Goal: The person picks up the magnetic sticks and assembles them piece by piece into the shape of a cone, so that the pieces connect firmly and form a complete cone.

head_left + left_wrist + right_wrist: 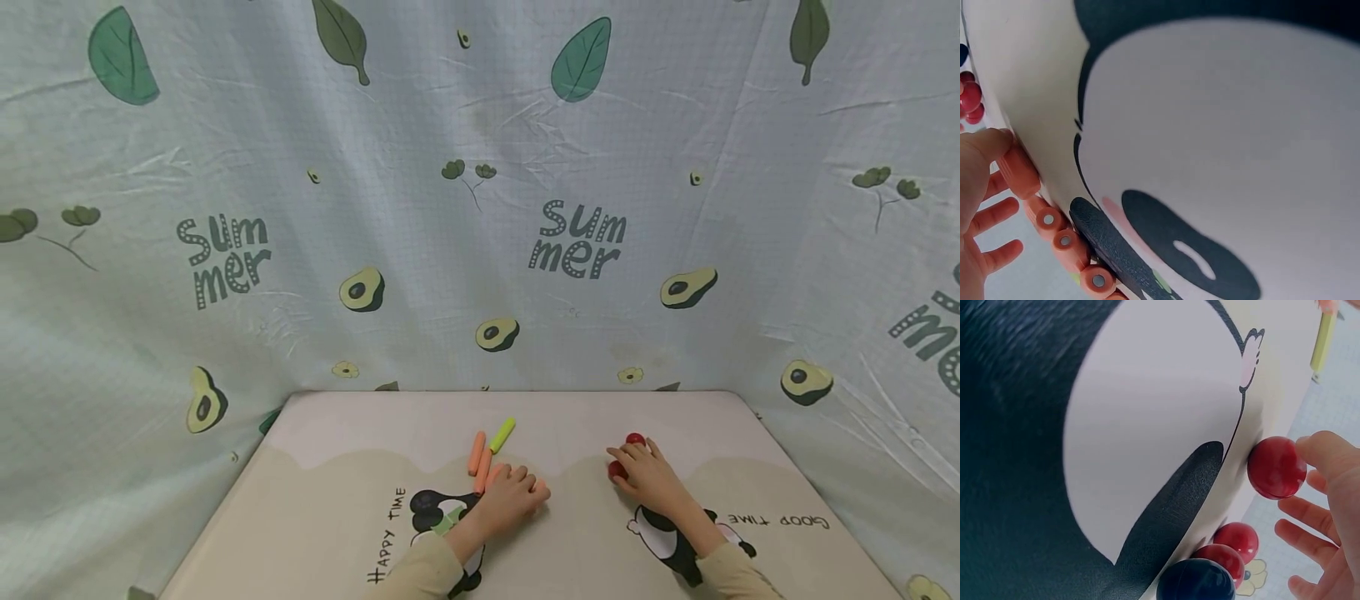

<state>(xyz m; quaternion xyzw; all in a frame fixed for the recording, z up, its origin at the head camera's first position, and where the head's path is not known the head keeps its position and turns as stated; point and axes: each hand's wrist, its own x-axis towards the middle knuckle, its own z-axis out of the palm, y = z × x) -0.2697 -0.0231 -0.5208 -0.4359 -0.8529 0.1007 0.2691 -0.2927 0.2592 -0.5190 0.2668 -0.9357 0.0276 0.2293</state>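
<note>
My left hand [513, 497] pinches an orange toy rod [1020, 173] between thumb and index finger, its other fingers spread behind. Several more orange rods [1071, 250] lie beside it, stubby and round, with a grey dot in each visible end. In the head view a yellow-green rod [503, 435] lies beyond orange ones [476, 452]. My right hand [654, 479] has its thumb on a red ball [1276, 467], the index fingertip hidden behind the ball. Smaller in the right wrist view are two other red balls [1237, 542] and a dark blue ball [1196, 580].
Both hands work over a pale tabletop [345, 433] printed with pandas and lettering. Its far edge meets a hanging cloth [420, 233] patterned with leaves and avocados, which also runs down both sides.
</note>
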